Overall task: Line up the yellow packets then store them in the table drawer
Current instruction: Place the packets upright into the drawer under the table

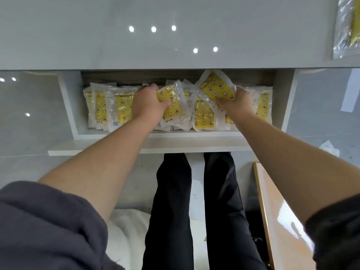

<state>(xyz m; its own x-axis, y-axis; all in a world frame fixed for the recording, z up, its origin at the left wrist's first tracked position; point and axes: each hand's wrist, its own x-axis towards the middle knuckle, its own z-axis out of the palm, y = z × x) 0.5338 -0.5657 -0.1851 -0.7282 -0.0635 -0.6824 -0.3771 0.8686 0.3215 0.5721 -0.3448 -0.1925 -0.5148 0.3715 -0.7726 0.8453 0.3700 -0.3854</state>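
Observation:
The white table drawer point(155, 146) is pulled out below the glossy grey tabletop point(175, 36). Several yellow packets in clear wrap with star prints fill it, some standing in a row at the left point(101, 108) and right point(263, 108). My left hand point(148, 104) grips one yellow packet point(172, 103) in the drawer's middle. My right hand point(236, 103) holds another yellow packet point(216, 87), lifted and tilted above the pile. More packets lie loose beneath both hands.
A clear bag holding yellow packets point(346, 26) lies on the tabletop's far right. My dark-trousered legs point(194, 201) stand below the drawer. A wood-edged glossy panel point(276, 211) is at the lower right, white cloth point(126, 230) on the floor.

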